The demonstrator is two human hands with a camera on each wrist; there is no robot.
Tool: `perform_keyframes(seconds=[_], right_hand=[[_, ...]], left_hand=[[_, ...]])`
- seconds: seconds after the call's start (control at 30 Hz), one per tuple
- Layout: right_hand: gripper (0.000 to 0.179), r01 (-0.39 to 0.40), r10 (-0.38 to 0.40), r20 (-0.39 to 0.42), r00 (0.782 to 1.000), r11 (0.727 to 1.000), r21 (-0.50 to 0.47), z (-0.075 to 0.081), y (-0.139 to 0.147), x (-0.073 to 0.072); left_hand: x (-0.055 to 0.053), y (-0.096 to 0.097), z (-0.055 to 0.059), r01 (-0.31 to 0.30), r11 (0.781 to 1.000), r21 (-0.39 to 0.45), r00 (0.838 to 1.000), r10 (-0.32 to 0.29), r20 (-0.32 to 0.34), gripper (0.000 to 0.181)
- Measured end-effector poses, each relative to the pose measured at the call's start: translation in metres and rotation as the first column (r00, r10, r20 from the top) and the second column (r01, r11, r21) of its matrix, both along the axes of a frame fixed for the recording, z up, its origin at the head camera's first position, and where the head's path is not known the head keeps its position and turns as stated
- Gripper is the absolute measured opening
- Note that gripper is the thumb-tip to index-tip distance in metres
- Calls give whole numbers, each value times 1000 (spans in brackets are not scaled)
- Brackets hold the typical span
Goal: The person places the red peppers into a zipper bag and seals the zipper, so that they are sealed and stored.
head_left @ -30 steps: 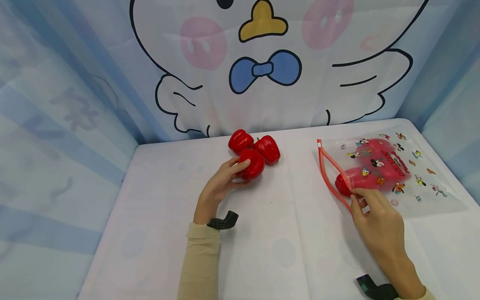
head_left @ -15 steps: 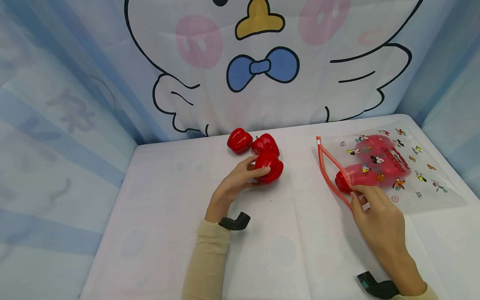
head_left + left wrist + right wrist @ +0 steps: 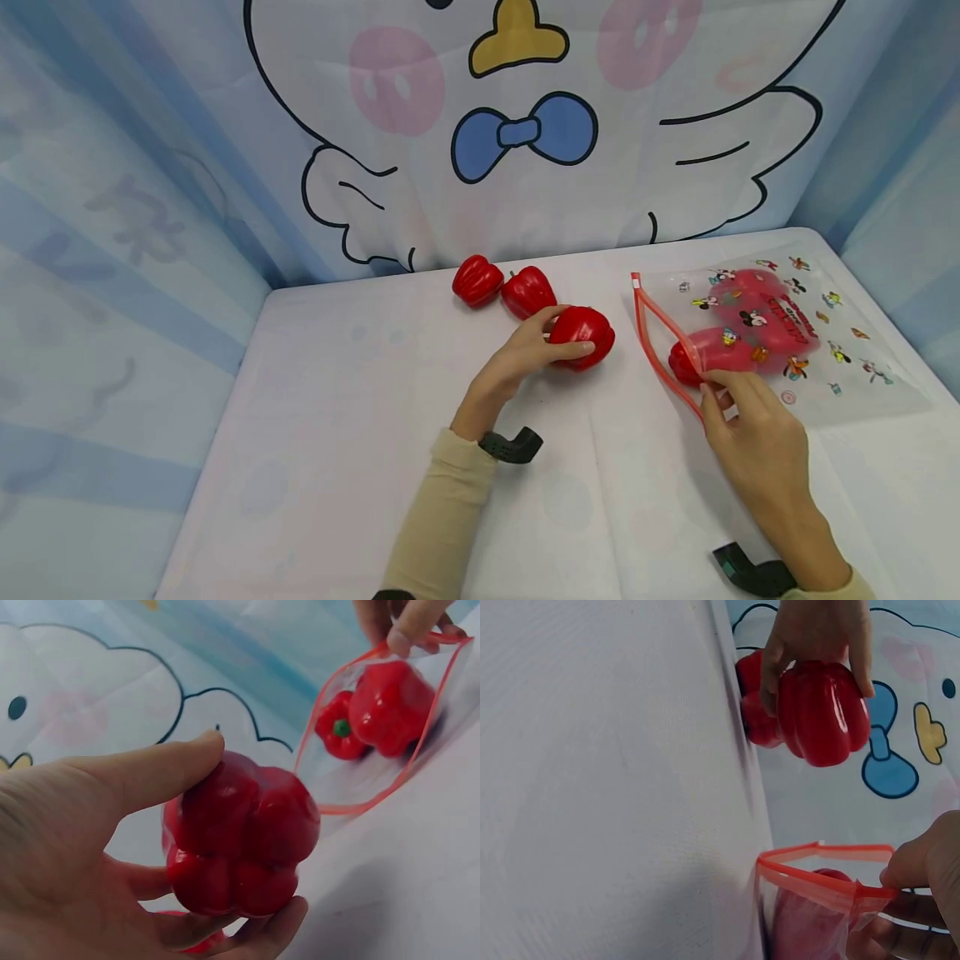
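My left hand (image 3: 528, 350) grips a red bell pepper (image 3: 582, 338) between thumb and fingers, held above the table as the right wrist view shows. In the left wrist view the lobed end of that bell pepper (image 3: 244, 832) faces the camera. My right hand (image 3: 761, 450) pinches the red zip edge of a clear printed zip bag (image 3: 862, 400), whose mouth gapes toward the left. Inside the bag lie red bell peppers; the left wrist view shows a bell pepper with a green stem (image 3: 342, 727) beside a larger bell pepper (image 3: 391, 705).
Two more red bell peppers, a left one (image 3: 477, 282) and a right one (image 3: 528, 292), lie near the back edge of the white table (image 3: 337, 467). Behind it hangs a cartoon-printed curtain (image 3: 525, 208). Black wrist mounts sit on both wrists.
My left hand has carried the bell pepper to the right, away from the two at the back and closer to the bag. The right hand keeps its place at the bag's edge.
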State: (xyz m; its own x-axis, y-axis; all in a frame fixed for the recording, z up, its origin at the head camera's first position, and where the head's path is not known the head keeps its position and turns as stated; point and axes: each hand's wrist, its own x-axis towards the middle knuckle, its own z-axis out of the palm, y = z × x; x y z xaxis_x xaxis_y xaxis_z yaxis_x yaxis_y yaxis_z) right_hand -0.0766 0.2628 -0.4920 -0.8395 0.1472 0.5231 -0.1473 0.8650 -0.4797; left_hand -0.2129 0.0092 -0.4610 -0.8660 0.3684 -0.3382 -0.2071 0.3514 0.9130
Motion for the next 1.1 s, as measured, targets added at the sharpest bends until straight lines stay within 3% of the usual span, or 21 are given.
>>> perform_keyframes(seconds=[0.2, 0.57, 0.83, 1.1], right_hand=[[35, 4, -4, -4, 1000, 1000, 1, 1, 0, 0], [33, 0, 0, -12, 1000, 1000, 8, 2, 0, -1], [33, -8, 8, -10, 1000, 1000, 8, 1, -1, 0], [33, -13, 13, -20, 1000, 1000, 15, 0, 1, 0]], left_hand=[[3, 25, 2, 8, 999, -44, 997, -11, -78, 81], [10, 55, -3, 87, 990, -109, 991, -97, -96, 78], [17, 68, -11, 133, 986, -103, 984, -144, -105, 79], [23, 81, -14, 135, 983, -122, 976, -154, -156, 80]])
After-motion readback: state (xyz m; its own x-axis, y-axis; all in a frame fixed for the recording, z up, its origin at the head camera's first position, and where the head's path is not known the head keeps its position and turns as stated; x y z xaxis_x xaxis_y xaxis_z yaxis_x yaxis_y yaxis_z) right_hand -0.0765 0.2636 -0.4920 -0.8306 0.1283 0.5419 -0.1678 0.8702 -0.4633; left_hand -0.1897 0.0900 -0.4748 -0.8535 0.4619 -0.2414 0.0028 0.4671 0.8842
